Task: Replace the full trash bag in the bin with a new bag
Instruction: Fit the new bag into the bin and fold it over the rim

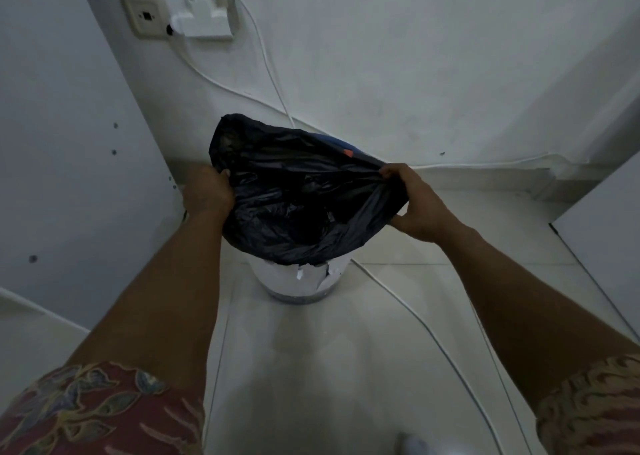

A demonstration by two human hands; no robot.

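A black trash bag is held spread wide above a small round white bin on the tiled floor. My left hand grips the bag's left edge. My right hand pinches its right edge, thumb underneath. The bag's mouth faces me and hides the bin's opening; only the bin's lower wall shows. Behind the bag's far rim a bit of something blue and orange peeks out; I cannot tell what it is.
The bin stands close to a white wall corner. A wall socket with a white adapter sends white cables down the wall, and one cable runs across the floor right of the bin. A white panel stands at right.
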